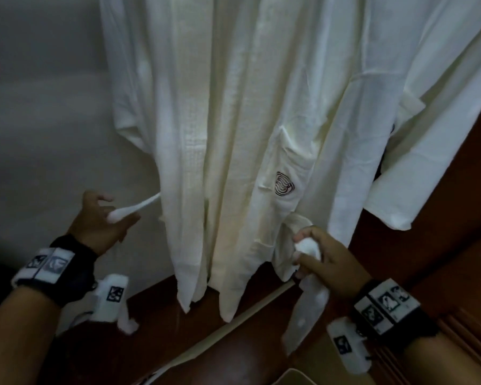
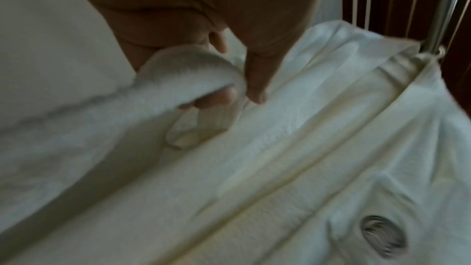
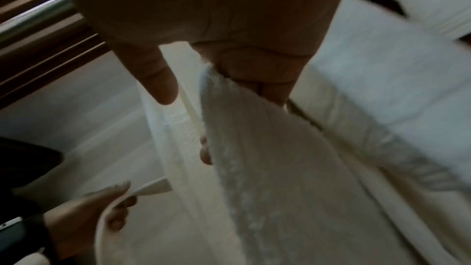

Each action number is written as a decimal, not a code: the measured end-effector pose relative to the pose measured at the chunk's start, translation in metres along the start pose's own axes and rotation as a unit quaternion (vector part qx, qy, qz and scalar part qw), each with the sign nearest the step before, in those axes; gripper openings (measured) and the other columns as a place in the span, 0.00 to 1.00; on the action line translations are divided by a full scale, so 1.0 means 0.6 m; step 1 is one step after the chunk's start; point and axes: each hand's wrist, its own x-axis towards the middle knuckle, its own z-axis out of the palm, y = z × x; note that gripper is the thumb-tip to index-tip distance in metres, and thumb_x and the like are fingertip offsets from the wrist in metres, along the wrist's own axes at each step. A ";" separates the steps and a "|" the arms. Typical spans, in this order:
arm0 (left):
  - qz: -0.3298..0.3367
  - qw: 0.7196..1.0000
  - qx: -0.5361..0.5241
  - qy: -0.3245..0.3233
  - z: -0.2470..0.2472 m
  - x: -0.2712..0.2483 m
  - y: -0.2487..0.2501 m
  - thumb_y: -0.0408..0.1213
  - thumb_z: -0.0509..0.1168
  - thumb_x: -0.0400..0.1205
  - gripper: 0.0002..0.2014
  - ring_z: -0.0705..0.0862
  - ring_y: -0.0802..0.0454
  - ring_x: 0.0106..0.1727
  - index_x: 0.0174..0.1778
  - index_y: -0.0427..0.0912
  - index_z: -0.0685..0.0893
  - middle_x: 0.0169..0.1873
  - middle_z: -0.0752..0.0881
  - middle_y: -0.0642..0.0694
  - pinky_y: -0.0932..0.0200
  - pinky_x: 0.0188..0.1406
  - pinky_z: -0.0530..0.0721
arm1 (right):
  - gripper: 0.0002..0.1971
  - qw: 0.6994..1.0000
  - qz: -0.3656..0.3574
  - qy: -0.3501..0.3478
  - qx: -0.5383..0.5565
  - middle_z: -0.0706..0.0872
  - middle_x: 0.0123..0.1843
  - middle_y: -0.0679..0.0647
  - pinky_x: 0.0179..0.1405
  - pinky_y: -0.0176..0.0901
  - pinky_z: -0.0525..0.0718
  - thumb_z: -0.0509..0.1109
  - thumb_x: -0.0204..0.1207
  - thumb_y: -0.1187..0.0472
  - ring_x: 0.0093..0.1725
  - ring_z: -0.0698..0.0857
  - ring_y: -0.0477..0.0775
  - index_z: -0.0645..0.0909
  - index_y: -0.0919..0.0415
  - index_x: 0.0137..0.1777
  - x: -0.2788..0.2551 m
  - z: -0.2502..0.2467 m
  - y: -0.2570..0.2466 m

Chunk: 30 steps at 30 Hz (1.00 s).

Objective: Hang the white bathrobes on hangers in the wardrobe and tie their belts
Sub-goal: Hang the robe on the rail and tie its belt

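Note:
A white bathrobe point(image 1: 233, 134) with a dark chest emblem point(image 1: 283, 183) hangs in the wardrobe, filling the middle of the head view. Its belt comes out on both sides at waist height. My left hand point(image 1: 106, 218) grips the left belt end point(image 1: 135, 208) beside the robe's left edge; in the left wrist view the belt point(image 2: 183, 76) loops over my fingers point(image 2: 254, 88). My right hand point(image 1: 317, 254) holds the right belt end point(image 1: 307, 247) bunched in its fingers, the tail point(image 1: 303, 315) hanging down. In the right wrist view the belt point(image 3: 254, 138) runs from my curled fingers point(image 3: 260, 80).
A second white robe point(image 1: 428, 134) hangs at the right. The wardrobe's pale back wall point(image 1: 39, 107) is at the left, its dark wooden floor point(image 1: 156, 315) below the hems. A metal rail point(image 2: 443, 7) and wooden slats point(image 3: 38, 33) show in the wrist views.

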 end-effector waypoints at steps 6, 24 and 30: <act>0.017 0.979 -0.141 -0.148 0.065 -0.106 -0.057 0.35 0.65 0.80 0.02 0.81 0.46 0.35 0.47 0.43 0.79 0.39 0.80 0.26 0.51 0.37 0.84 | 0.21 0.989 -0.043 -0.140 0.008 0.87 0.61 0.51 0.63 0.54 0.83 0.59 0.76 0.57 0.62 0.86 0.51 0.75 0.36 0.66 -0.010 0.091 0.014; -0.023 0.912 -0.224 -0.344 0.202 -0.216 -0.028 0.48 0.60 0.82 0.16 0.86 0.43 0.61 0.58 0.47 0.88 0.57 0.89 0.42 0.46 0.65 0.82 | 0.14 0.979 -0.139 -0.053 -0.143 0.90 0.38 0.44 0.42 0.49 0.86 0.67 0.76 0.40 0.40 0.88 0.41 0.86 0.48 0.50 0.006 0.165 -0.001; -0.023 0.911 -0.205 -0.357 0.206 -0.214 -0.015 0.40 0.77 0.70 0.15 0.89 0.48 0.53 0.52 0.44 0.89 0.51 0.91 0.43 0.54 0.55 0.84 | 0.06 0.988 -0.072 0.000 -0.140 0.90 0.34 0.42 0.44 0.38 0.84 0.72 0.76 0.50 0.39 0.87 0.38 0.86 0.49 0.49 0.004 0.151 0.024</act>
